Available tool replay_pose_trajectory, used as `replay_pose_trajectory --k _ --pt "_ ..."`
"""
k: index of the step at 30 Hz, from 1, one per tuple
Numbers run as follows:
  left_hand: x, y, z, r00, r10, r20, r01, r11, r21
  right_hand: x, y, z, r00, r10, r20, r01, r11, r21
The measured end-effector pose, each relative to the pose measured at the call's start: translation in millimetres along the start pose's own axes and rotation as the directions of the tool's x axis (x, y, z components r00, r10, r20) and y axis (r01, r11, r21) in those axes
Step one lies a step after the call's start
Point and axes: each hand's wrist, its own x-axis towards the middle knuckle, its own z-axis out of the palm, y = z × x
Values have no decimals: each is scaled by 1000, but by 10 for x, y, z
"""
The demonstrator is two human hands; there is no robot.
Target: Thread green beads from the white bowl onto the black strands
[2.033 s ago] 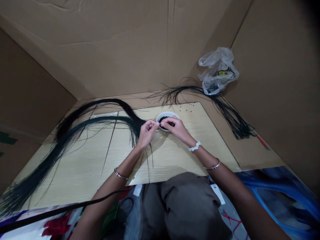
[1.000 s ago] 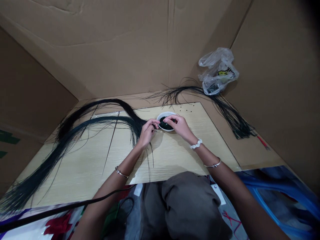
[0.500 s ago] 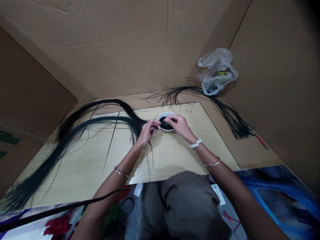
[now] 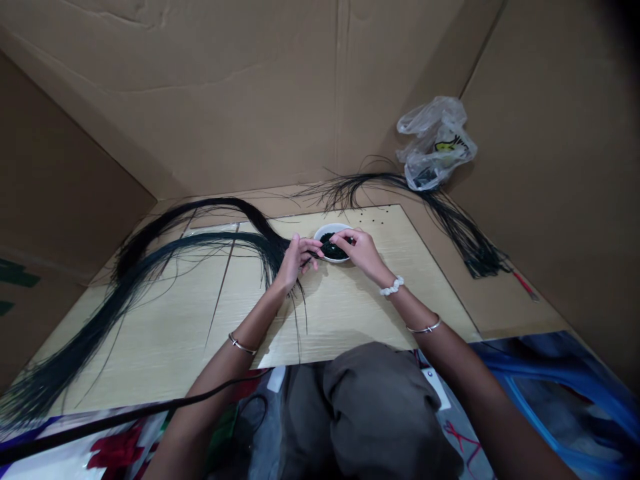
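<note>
The fingers of the left hand [image 4: 293, 265] are loosely extended and parted, thumb raised, their tips at the near-left edge of a white bowl [image 4: 324, 230]; whether they grip a strand cannot be told. Two seconds earlier this thumb and forefinger met in a pinch, close to the fingertips of the other hand; one second earlier the fingers were more curled. The fingers of the right hand [image 4: 366, 257] are narrowed, thumb near forefinger, above the small dark pieces [image 4: 331, 249] heaped in the bowl; whether a piece is held between them cannot be told. They have shifted rightward from the bowl's left side since the first frame and are nearly unchanged over the last second. A black strand bundle [image 4: 227, 202] and a dark green strand bundle [image 4: 87, 353] run leftward from beside the left fingers, with a few loose ends hanging below that hand. Beyond the right fingers, dark specks [image 4: 373, 221] dot the bench [image 4: 400, 320]; farther right lie a third strand bundle [image 4: 463, 240] and a clear plastic bag [image 4: 440, 150], both essentially unmoved.
</note>
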Motion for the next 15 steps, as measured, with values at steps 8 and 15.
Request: replay_pose_trajectory --k 8,15 --pt "-2 -2 -11 1000 8 7 -8 1000 -9 -9 -22 -8 1000 -1 -7 1 1000 -17" --pt "-3 -1 -10 1000 0 3 0 1000 -15 -8 -16 -4 1000 -14 -6 14 1000 -5"
